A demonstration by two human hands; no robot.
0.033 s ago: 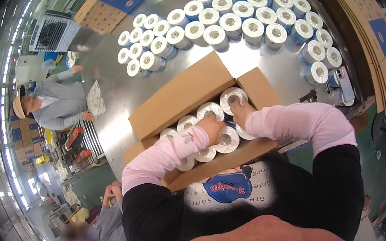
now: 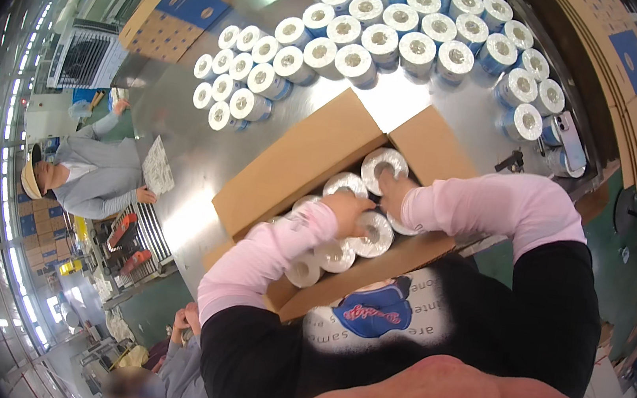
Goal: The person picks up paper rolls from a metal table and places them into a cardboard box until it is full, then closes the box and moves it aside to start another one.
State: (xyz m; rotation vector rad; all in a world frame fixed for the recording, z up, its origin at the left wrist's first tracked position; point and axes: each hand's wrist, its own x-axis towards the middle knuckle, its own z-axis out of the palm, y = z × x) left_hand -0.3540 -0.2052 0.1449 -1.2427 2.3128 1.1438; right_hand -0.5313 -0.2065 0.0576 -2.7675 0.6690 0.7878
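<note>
An open brown cardboard box (image 2: pixel 294 172) stands in front of me, with white-topped paper rolls in shiny wrap packed upright in it. My right hand (image 2: pixel 396 193) grips the roll (image 2: pixel 383 163) at the box's far right end, its fingers by the core hole. Close beside it, my left hand (image 2: pixel 348 215) is closed over the edge of a middle roll (image 2: pixel 347 183), fingers bent down among the rolls. A nearer roll (image 2: pixel 371 235) sits just below the left fingers. My left forearm hides part of the rolls at the left end.
Many blue-and-white rolls (image 2: pixel 379 39) stand on the metal table (image 2: pixel 182 142) beyond the box. A phone (image 2: pixel 572 143) leans among rolls at right, near flat cartons (image 2: pixel 627 86). A patterned carton (image 2: pixel 170 18) stands far left. A co-worker (image 2: pixel 91 171) in grey is at the left.
My left hand has shifted slightly, its fingers reaching toward the right hand. My right hand has dropped a little on its roll. The far-left carton has moved slightly, and another person's hands show above it.
</note>
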